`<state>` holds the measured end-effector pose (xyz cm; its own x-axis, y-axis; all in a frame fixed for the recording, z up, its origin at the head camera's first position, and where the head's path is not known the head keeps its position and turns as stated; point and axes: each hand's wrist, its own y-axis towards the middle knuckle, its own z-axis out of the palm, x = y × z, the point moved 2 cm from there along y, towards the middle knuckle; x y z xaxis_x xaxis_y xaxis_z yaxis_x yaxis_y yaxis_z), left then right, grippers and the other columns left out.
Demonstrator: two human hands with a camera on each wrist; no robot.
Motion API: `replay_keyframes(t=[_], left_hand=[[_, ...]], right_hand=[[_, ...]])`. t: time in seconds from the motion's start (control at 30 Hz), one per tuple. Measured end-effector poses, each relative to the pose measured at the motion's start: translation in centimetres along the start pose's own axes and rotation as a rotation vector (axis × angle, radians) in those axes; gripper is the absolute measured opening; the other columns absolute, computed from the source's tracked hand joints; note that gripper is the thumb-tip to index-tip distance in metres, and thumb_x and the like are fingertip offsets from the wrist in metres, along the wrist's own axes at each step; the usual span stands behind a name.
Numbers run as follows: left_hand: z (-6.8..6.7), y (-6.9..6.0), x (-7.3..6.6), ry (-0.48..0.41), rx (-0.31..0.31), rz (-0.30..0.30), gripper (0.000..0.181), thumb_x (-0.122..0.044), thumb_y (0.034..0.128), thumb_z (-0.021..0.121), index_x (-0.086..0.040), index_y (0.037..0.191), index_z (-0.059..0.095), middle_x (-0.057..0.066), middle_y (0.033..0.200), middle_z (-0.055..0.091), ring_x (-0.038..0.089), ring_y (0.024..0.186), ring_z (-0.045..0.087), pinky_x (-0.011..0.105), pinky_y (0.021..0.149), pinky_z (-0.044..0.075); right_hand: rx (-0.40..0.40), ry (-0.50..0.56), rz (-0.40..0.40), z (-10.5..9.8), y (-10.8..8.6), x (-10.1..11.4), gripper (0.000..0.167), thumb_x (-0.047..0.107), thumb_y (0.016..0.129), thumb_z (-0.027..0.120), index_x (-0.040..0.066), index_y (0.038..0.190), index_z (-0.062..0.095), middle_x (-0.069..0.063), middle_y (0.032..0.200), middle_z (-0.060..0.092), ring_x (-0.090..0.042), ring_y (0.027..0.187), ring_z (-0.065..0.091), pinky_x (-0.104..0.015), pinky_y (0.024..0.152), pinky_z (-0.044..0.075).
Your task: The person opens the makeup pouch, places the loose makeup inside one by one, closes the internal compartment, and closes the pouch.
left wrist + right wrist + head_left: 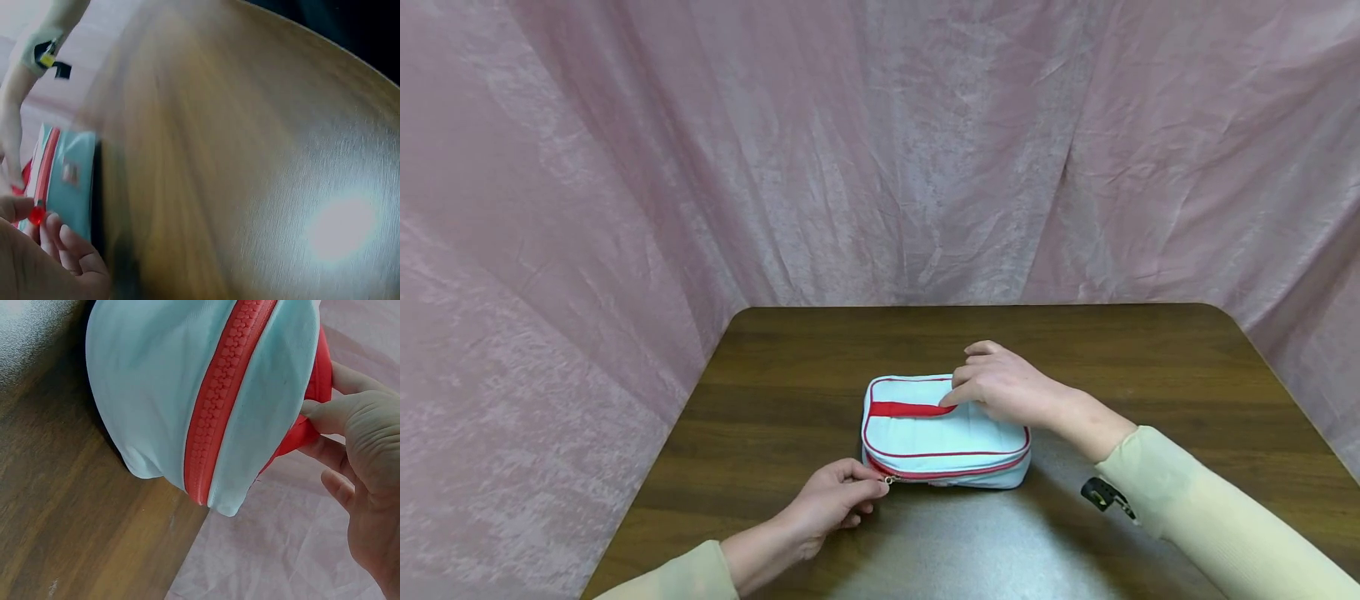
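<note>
A pale blue pouch (947, 437) with red piping lies flat on the table, its red zipper (219, 400) running along the side. At the pouch's front left corner, my left hand (831, 504) pinches the small metal zipper pull (889, 479) between thumb and forefinger. A round red piece (38, 215) shows at those fingertips in the left wrist view. Over the top of the pouch, my right hand (1007, 387) pinches the red strap handle (904, 409). The zipper teeth look meshed along the stretch in the right wrist view.
The brown wooden table (805, 350) has rounded far corners. Pink velvet curtain (880, 167) hangs behind it and on both sides. A small black device (1105, 494) sits at the right sleeve's cuff. Bright glare (340, 231) lies on the near tabletop.
</note>
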<state>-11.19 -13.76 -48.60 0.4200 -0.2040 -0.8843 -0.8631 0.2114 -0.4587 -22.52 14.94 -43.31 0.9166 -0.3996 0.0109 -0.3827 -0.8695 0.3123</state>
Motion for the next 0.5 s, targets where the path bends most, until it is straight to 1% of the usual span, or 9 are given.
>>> replay_keyframes(t=[0.13, 0.23, 0.33, 0.5], left_hand=[[-1.5, 0.5, -0.7, 0.127, 0.014, 0.076, 0.020, -0.020, 0.0857, 0.081, -0.008, 0.097, 0.070, 0.000, 0.078, 0.067, 0.017, 0.072, 0.058, 0.027, 0.060, 0.045], [-2.6, 0.8, -1.2, 0.188, 0.020, 0.114, 0.022, -0.020, 0.0851, 0.082, -0.007, 0.098, 0.070, 0.003, 0.079, 0.067, 0.019, 0.073, 0.058, 0.029, 0.062, 0.045], [-3.4, 1.1, -1.4, 0.234, 0.027, 0.153, 0.022, -0.019, 0.0851, 0.082, -0.006, 0.097, 0.070, 0.004, 0.083, 0.069, 0.018, 0.074, 0.058, 0.028, 0.062, 0.045], [-4.4, 1.7, -1.9, 0.348, 0.010, 0.251, 0.016, -0.016, 0.0857, 0.081, -0.008, 0.094, 0.070, 0.002, 0.086, 0.070, 0.013, 0.072, 0.060, 0.025, 0.057, 0.046]], right_hand=[[-0.006, -0.002, -0.001, -0.1, 0.0, -0.1, 0.045, -0.009, 0.084, 0.070, 0.028, 0.107, 0.080, 0.010, 0.093, 0.070, -0.012, 0.090, 0.066, -0.052, 0.106, 0.041], [-0.014, -0.003, 0.000, -0.1, 0.0, -0.1, 0.045, -0.009, 0.083, 0.069, 0.028, 0.106, 0.080, 0.010, 0.092, 0.070, -0.012, 0.089, 0.066, -0.051, 0.106, 0.040], [-0.026, -0.004, -0.004, -0.1, -0.1, -0.1, 0.044, -0.009, 0.083, 0.070, 0.027, 0.105, 0.081, 0.009, 0.092, 0.070, -0.012, 0.089, 0.066, -0.051, 0.106, 0.041], [-0.032, 0.003, -0.011, 0.0, -0.1, -0.1, 0.041, -0.008, 0.083, 0.073, 0.027, 0.105, 0.081, 0.008, 0.093, 0.071, -0.012, 0.091, 0.067, -0.052, 0.105, 0.042]])
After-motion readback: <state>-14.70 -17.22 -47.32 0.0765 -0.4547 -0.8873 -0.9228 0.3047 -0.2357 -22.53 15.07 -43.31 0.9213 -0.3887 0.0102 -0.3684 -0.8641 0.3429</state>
